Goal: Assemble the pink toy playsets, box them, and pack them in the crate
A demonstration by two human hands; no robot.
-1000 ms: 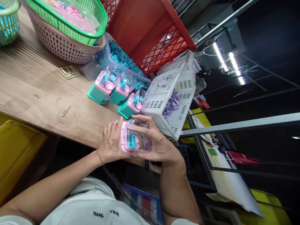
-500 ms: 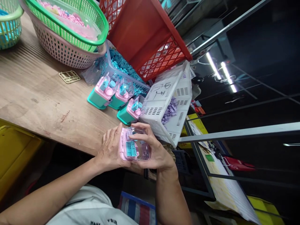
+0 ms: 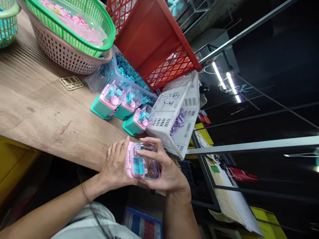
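Between my two hands, near the table's front edge, is a toy box with a pink rim, blue parts and a clear cover. My left hand presses against its pink side, the palm partly hiding it. The fingers and thumb of my right hand wrap round the clear cover, one fingertip on the blue and pink parts. Purple bits show dimly through the plastic. Just beyond stand similar toy boxes with teal bases: one at the left, one in the middle and one closer to me.
A white crate with purple pieces leans at the right, below a red crate. Behind the boxes is a clear bin of blue pieces. A green basket sits in a pink one. A gold-coloured frame lies on the wooden table.
The view has shifted slightly, so the table and crates sit a little further left. Both hands keep the same hold on the toy box, which appears slightly lower.
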